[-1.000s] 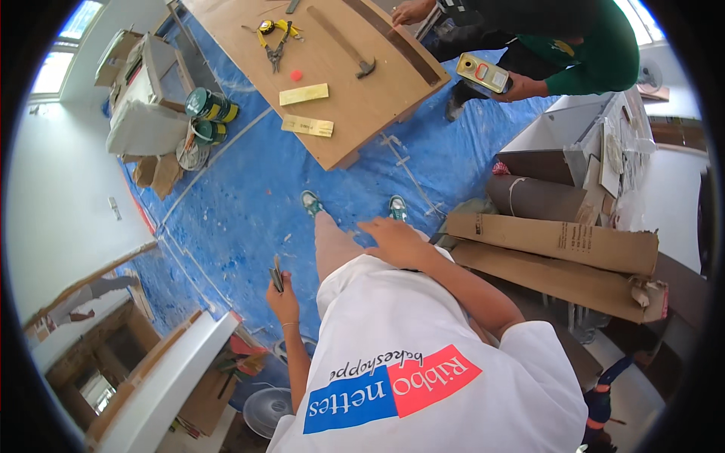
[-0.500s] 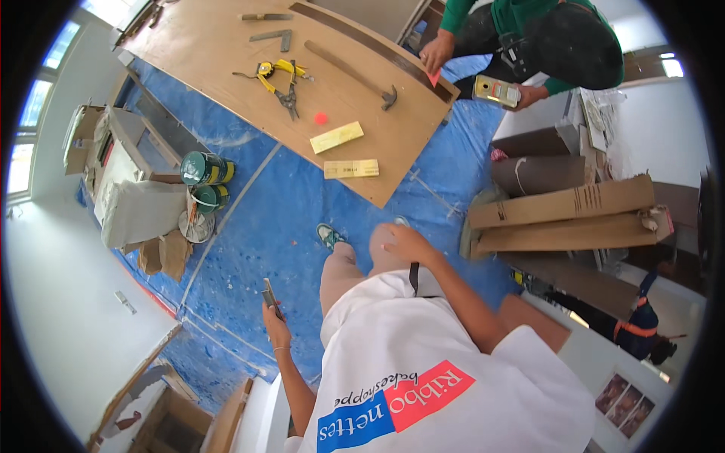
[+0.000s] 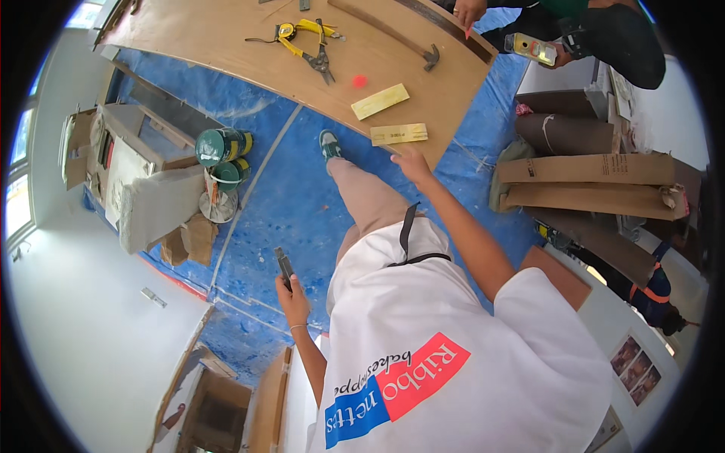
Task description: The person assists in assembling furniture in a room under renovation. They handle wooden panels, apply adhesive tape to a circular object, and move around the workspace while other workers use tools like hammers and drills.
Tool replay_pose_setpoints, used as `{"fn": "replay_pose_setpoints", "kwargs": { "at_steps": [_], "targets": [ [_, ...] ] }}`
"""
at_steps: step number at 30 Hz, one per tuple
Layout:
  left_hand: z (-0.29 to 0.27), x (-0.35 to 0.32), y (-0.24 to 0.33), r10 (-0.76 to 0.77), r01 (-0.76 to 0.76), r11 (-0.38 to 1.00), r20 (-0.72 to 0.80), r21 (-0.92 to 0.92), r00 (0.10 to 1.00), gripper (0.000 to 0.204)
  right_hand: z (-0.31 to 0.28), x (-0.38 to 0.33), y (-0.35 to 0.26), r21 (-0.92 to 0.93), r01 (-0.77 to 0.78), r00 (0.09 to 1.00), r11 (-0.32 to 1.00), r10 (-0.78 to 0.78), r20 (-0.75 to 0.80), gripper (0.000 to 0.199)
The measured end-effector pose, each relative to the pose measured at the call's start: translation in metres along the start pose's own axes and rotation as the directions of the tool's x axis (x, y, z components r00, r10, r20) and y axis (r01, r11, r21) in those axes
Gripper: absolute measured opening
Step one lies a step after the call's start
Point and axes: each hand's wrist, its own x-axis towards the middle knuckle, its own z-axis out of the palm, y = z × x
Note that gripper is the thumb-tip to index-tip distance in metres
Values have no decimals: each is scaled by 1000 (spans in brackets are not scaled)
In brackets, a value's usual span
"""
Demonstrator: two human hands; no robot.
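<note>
My left hand point(image 3: 294, 300), low over the blue floor sheet, is closed around a slim dark-grey object point(image 3: 283, 264) whose exact kind I cannot make out. Out in front, my right hand point(image 3: 412, 166) is at the wooden tabletop's near corner with its fingers stretched out. Just beyond its fingertips lies a flat yellow box point(image 3: 399, 134) with dark print; whether they touch is unclear. A second yellow box point(image 3: 380, 102) lies behind it. Farther up the tabletop point(image 3: 423, 90) are a hammer point(image 3: 393, 34), yellow-handled snips point(image 3: 316, 49), a yellow tape measure point(image 3: 285, 32) and a small red spot point(image 3: 359, 81).
At the far right, a co-worker's hand point(image 3: 470, 10) is at the table edge; their other hand holds a yellowish device point(image 3: 531, 48). Long cardboard boxes point(image 3: 589, 169) are stacked right. Green paint cans point(image 3: 219, 146) stand left on the blue sheet point(image 3: 264, 219).
My right hand has gone from beside my thigh to the near corner of the tabletop. The view has shifted closer to the table. My left hand keeps the dark object.
</note>
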Motion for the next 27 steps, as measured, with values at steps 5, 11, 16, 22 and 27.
{"fn": "replay_pose_setpoints", "kwargs": {
  "at_steps": [5,11,16,22,27],
  "targets": [
    [-18,87,47,161,-166,958,42,235,986,34,33,41,-3,92,-201,805,975,218,-551,36],
    [51,262,139,507,-567,726,253,390,824,46,14,72,62,-127,-234,564,964,28,-826,33],
    [160,386,189,696,-753,541,303,375,651,31,-6,70,65,-26,-222,698,975,141,-702,33],
    [258,476,180,776,-939,163,548,303,312,31,-6,82,73,-56,-168,675,984,73,-735,34],
    [277,490,167,769,-930,143,553,338,319,33,0,84,79,61,-143,643,988,140,-753,30]
  ]
}}
